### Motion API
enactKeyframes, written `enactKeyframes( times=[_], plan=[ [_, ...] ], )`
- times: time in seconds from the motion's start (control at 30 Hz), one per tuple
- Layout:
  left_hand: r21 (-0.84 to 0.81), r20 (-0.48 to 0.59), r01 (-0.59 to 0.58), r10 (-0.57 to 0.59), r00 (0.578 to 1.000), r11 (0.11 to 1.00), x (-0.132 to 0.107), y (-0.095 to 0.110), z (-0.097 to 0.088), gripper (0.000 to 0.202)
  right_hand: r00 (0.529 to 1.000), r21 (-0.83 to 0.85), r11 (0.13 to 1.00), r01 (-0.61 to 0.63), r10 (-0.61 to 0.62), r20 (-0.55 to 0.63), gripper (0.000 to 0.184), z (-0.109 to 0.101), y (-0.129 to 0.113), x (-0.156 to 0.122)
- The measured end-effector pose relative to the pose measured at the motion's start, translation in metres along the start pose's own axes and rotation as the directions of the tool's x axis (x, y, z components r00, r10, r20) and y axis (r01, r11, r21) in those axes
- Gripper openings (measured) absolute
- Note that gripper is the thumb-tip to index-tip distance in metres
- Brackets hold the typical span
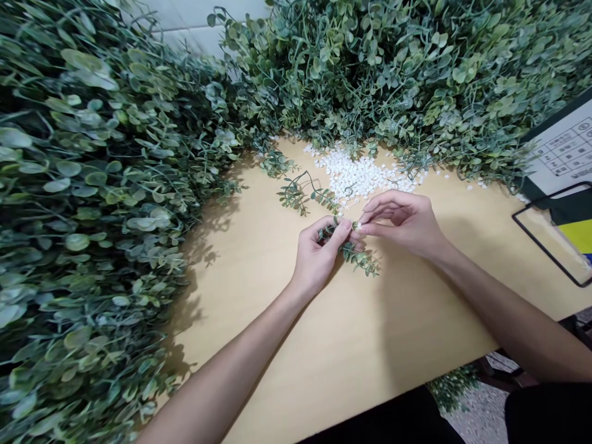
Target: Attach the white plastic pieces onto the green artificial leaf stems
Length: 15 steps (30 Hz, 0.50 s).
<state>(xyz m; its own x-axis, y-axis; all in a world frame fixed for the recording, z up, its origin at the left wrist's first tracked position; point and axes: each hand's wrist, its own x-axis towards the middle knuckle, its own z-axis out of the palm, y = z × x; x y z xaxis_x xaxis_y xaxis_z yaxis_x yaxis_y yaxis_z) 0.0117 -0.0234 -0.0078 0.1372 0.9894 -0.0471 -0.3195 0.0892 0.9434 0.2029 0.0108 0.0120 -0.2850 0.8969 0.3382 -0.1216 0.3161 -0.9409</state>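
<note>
At the middle of a pale wooden surface [324, 345], seen from the person's own head, two bare hands meet over an artificial leafy sprig [358, 258]. The left hand [319, 256] is closed around the sprig's upper part, thumb pressed over the stem. The leafy lower end trails out below the hand and rests on the surface. The right hand [402, 222] comes in from the right with thumb and forefinger pinched together at the stem tip. Its fingers [370, 217] grip what looks like a small white piece [357, 227], touching the sprig's end.

Just beyond the hands lies a loose pile of white pieces [361, 176], and beside it a second sprig [300, 192] lies free. Great heaps of the same green foliage [83, 203] bank up along the left side and across the back. At the right edge are a printed sheet [567, 148] and a black wire frame [550, 246].

Judging from the grips, the step in hand is fitting the white piece to the stem tip. Whether it is fully seated cannot be told, as the joint is tiny and partly hidden by the thumbs. The next move calls for a steady hold by the left hand while the right presses straight along the stem without bending it.
</note>
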Motion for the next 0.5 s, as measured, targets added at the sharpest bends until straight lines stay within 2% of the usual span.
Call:
enactKeyframes(
  times=[0.17, 0.5],
  plan=[
    [-0.039, 0.003, 0.041, -0.041, 0.999, 0.998, -0.001, 0.001, 0.000, 0.031, 0.989, -0.104, 0.985, 0.137, -0.142, -0.041, 0.017, 0.009, 0.001, -0.006],
    [-0.028, 0.005, 0.024, -0.024, 1.000, 0.999, -0.002, 0.002, 0.001, 0.032, 0.978, -0.172, 0.968, 0.183, -0.197, -0.069, 0.015, 0.011, 0.003, -0.008]
  ],
)
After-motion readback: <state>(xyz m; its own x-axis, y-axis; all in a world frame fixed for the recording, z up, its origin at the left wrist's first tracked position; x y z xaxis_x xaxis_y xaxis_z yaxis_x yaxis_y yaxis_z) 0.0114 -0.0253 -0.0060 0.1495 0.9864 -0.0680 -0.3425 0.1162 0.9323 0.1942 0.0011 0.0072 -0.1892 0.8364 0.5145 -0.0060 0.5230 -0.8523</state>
